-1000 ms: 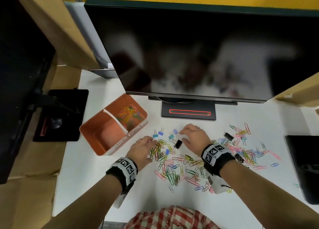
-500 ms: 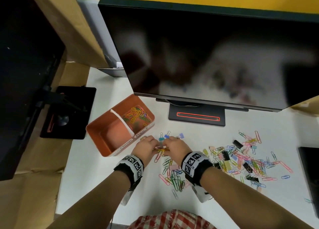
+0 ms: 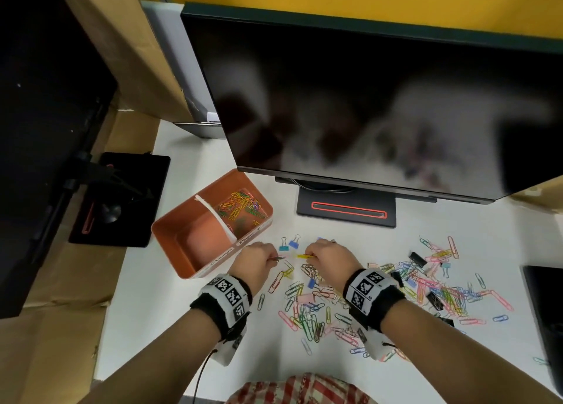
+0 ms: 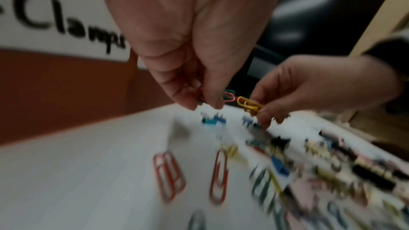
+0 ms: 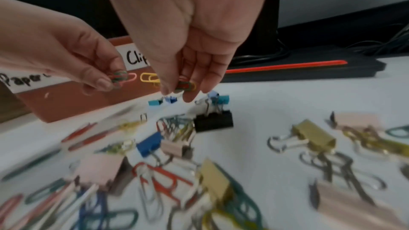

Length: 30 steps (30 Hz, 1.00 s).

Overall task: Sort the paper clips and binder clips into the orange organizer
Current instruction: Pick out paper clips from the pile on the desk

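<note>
The left hand (image 3: 254, 259) has its fingers curled, and the thumb and fingertips pinch a small bunch of paper clips (image 5: 118, 77), red and green with a pink one at the side. The right hand (image 3: 327, 256) is also curled, and it pinches yellow paper clips (image 4: 249, 105) together with some red and green ones. The two hands are above the white desk (image 3: 170, 306), close to each other but apart, so the two bunches do not touch.

Just beside the left hand stands the orange organizer (image 3: 170, 245). It has two compartments with a white divider (image 3: 214, 217) between them. The far compartment holds a pile of coloured paper clips (image 3: 242, 204); the near one shows only its orange floor. White labels with handwriting are on its front wall: "Clamp" can be read in the left wrist view, and "Paper" and "Clip" in the right wrist view.

Below and between the hands lie two small blue binder clips (image 3: 289, 245). More paper clips and binder clips are scattered (image 3: 441, 285) on the desk under the right forearm and further to the right, with black, gold, pink and blue binder clips among them. A black binder clip (image 5: 213, 122) lies near the right fingertips.

Behind the hands is a large dark monitor (image 3: 365, 99) on its black base (image 3: 347, 213) with a red line. At the left there is cardboard (image 3: 61, 281) and another black stand (image 3: 122, 199).
</note>
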Available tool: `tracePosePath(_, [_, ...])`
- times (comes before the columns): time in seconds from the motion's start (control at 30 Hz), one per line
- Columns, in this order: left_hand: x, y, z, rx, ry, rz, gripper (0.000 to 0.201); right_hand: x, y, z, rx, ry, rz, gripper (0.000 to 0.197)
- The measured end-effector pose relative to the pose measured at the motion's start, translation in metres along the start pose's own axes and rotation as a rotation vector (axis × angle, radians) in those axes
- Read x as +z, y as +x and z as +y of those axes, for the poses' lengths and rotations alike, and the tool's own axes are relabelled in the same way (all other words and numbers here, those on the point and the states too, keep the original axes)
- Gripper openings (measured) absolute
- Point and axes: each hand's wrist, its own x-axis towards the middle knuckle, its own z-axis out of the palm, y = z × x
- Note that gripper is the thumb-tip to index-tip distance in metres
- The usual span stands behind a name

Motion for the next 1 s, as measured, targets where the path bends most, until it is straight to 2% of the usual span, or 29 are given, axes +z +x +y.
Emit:
tracePosePath(0.13, [-0.042, -0.015, 0.009, 0.020, -0.117, 0.221, 0.014, -0.037, 0.001, -0.027, -0.100, 0.119, 0.175, 0.021])
tracePosePath(0.27, [-0.094, -0.013, 0.006, -0.070, -0.237, 0.403, 0.008, -0.065, 0.032, -0.072, -0.193, 0.236, 0.320, 0.016])
tracePosePath(0.37, [-0.118, -0.001, 0.004, -0.155, -0.239, 0.405, 0.021, -0.074, 0.058, -0.102, -0.177, 0.284, 0.317, 0.026])
tracePosePath(0.43, [-0.124, 0.001, 0.003, -0.167, -0.147, 0.406, 0.035, -0.076, 0.064, -0.110, -0.132, 0.338, 0.293, 0.035])
tracePosePath(0.53, [-0.116, -0.010, 0.004, -0.016, -0.140, 0.454, 0.033, -0.072, 0.049, -0.096, -0.167, 0.372, 0.349, 0.026])
tracePosePath(0.6, [-0.101, -0.019, 0.006, 0.076, -0.184, 0.383, 0.026, -0.061, 0.029, -0.074, -0.191, 0.324, 0.307, 0.018])
tracePosePath(0.7, [-0.064, -0.029, 0.005, 0.106, -0.112, 0.185, 0.022, -0.034, -0.004, -0.035, -0.148, 0.250, 0.160, 0.015])
tracePosePath(0.8, [-0.022, -0.036, -0.007, 0.011, 0.015, -0.004, 0.021, -0.007, -0.031, -0.006, -0.068, 0.245, 0.080, 0.017])
tracePosePath(0.9, [0.010, -0.044, -0.024, -0.125, 0.101, -0.175, 0.033, 0.015, -0.050, 0.010, -0.022, 0.256, 0.018, 0.018])
tracePosePath(1.0, [0.025, -0.051, -0.032, -0.197, 0.133, -0.243, 0.037, 0.031, -0.060, 0.019, -0.018, 0.250, -0.013, 0.023])
